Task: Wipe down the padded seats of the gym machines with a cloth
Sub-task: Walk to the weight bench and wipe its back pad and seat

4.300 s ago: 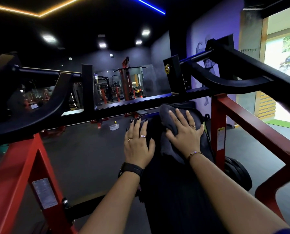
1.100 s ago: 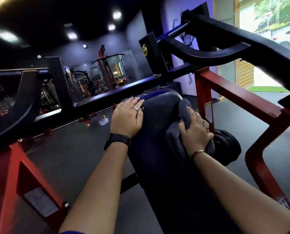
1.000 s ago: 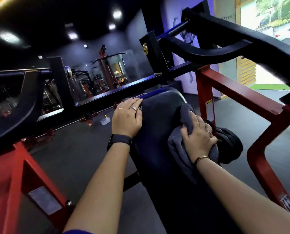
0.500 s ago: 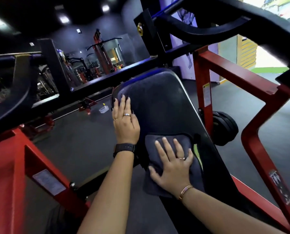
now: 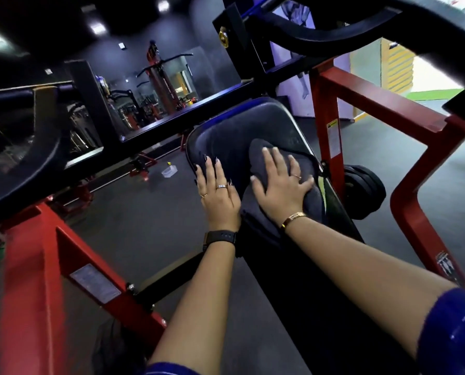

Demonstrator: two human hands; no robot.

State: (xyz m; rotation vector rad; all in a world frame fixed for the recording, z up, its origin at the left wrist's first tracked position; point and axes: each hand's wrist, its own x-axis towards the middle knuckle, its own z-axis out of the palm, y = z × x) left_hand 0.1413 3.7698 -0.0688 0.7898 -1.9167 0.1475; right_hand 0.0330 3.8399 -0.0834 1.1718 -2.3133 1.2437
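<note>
A black padded seat (image 5: 242,123) of a red-framed gym machine slopes away from me at the middle of the view. A dark grey cloth (image 5: 258,152) lies bunched on the pad's right half. My right hand (image 5: 280,182) presses flat on the cloth with fingers spread, holding it against the pad. My left hand (image 5: 217,193) rests flat on the pad's left edge, fingers apart, holding nothing. It wears rings and a black wrist band.
Red frame posts (image 5: 331,125) stand right of the pad and at the lower left (image 5: 36,266). Thick black machine arms (image 5: 334,31) cross overhead. Black weight plates (image 5: 363,190) sit at the right. A small clear container (image 5: 169,170) stands on the dark floor.
My right hand has slid the cloth up the pad from its lower part to its middle right. My left hand stays on the left edge. The camera tilted slightly.
</note>
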